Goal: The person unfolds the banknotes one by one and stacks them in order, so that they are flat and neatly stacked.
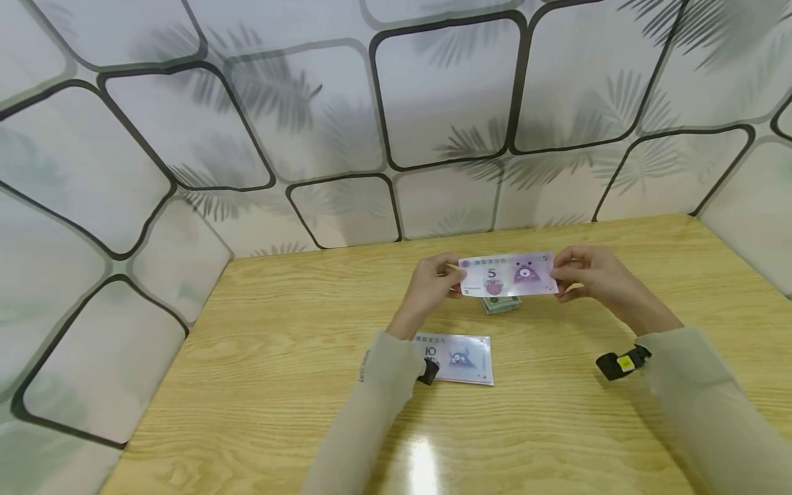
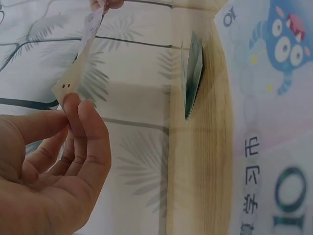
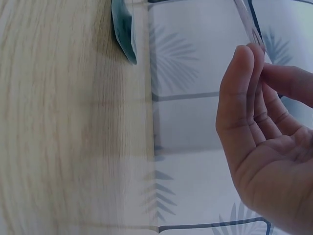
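A purple play banknote [image 1: 509, 273] marked 5, with a one-eyed monster on it, is held stretched out above the table. My left hand [image 1: 434, 276] pinches its left end between thumb and fingers, and the right hand [image 1: 595, 280] pinches the opposite end. Seen from the left wrist, the note [image 2: 78, 73] runs edge-on from the left hand [image 2: 68, 156] to the other hand's fingertips at the top. In the right wrist view only a thin strip of it shows above the right hand [image 3: 266, 127].
A folded green banknote [image 1: 502, 305] stands on the wooden table [image 1: 297, 385] behind the purple note, partly hidden. Bluish notes [image 1: 467, 364] marked 10 lie nearer, partly under the left forearm. Patterned panels [image 1: 445, 103] rise behind the table and at its sides.
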Demonstrator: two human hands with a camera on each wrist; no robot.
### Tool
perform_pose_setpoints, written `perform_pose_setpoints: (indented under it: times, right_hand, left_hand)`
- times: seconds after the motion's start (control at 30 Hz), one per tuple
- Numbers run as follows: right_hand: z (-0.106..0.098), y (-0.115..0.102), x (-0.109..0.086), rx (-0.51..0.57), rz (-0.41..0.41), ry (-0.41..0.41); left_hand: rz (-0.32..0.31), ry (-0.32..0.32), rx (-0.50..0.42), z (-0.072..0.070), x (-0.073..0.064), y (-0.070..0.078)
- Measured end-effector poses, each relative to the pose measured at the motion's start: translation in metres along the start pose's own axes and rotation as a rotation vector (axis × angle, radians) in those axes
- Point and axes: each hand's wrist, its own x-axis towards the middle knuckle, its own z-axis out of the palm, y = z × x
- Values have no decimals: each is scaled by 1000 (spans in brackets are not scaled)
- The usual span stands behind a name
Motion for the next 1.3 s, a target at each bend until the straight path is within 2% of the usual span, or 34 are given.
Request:
perform_pose_setpoints:
  times: [0.37, 0.53, 0.87, 1.13, 1.3]
  right_hand:
    - [8, 1, -4, 65, -43, -45]
    - [13, 0, -5, 57, -44, -51]
    - [23, -4, -5, 15, -66, -96]
    - [27, -3, -5, 23, -101, -154]
    - [30, -2, -5, 16, -90, -160]
  left_hand:
    - [4, -45, -13, -14, -9, -1]
    - [-11, -55, -24, -18, -12, -2]
    - [33, -78, 10, -30, -19, -5]
    - [38, -82, 18, -36, -22, -9]
    - [38, -76, 16, -37, -24, -11]
